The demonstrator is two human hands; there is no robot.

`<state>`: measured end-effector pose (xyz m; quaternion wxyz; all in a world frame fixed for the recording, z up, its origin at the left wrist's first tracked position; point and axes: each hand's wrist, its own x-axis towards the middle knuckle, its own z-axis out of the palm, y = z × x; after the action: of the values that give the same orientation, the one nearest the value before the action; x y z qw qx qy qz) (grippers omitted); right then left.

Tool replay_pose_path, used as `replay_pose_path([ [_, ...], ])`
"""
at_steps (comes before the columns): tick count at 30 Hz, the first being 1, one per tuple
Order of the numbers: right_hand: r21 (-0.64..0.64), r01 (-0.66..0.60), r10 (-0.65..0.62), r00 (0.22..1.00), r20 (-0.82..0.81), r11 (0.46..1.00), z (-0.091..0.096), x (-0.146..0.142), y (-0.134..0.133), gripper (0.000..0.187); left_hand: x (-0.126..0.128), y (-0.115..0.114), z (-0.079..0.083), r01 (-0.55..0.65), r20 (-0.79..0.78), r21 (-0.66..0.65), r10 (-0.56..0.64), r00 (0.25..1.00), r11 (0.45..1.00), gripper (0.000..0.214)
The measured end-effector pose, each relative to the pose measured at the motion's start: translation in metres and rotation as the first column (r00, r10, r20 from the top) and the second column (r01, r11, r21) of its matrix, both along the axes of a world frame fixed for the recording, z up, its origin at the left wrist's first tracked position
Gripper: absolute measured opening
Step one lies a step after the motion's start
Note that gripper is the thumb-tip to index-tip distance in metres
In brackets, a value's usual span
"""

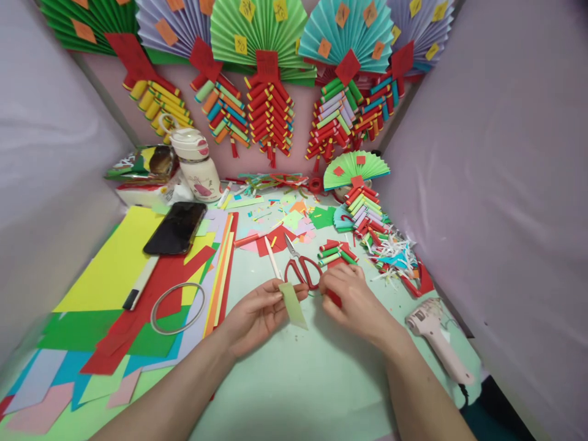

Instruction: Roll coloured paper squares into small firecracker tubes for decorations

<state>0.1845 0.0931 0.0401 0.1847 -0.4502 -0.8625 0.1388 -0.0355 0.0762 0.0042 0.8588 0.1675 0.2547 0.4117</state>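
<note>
My left hand (pixel 260 312), palm up, pinches a pale green paper strip (pixel 293 305) between thumb and fingers; the strip hangs toward me. To its right, my right hand (pixel 351 300) is closed with curled fingers. A bit of red paper (pixel 334 297) shows under them, and whether it is gripped or lies behind I cannot tell. Just beyond both hands lie red-handled scissors (pixel 303 266), blades pointing away and partly open. A white pen (pixel 273 257) rests beside them. Small rolled paper tubes (pixel 337 251) in red and green lie past my right hand.
Coloured paper sheets (pixel 110 263) cover the left, bearing a black phone (pixel 176 228), a utility knife (pixel 140 283) and a metal ring (pixel 177 308). A glue gun (pixel 438 340) lies right. Paper scraps (pixel 294 217) and a white bottle (pixel 196 162) are behind. Paper fans (pixel 260 37) hang above.
</note>
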Motion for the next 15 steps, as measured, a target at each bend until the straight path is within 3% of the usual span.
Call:
replay_pose_path([
  [11, -0.086, 0.038, -0.047, 0.992, -0.114, 0.996, -0.0025, 0.0018, 0.0010, 0.010, 0.0005, 0.0010, 0.0010, -0.032, 0.001, -0.017, 0.032, 0.999, 0.999, 0.010],
  [15, -0.119, 0.030, -0.060, 0.963, -0.261, 0.992, -0.0012, -0.0036, -0.0003, 0.027, 0.0000, 0.0009, 0.0017, -0.028, -0.005, 0.000, 0.028, 1.000, 1.000, 0.010],
])
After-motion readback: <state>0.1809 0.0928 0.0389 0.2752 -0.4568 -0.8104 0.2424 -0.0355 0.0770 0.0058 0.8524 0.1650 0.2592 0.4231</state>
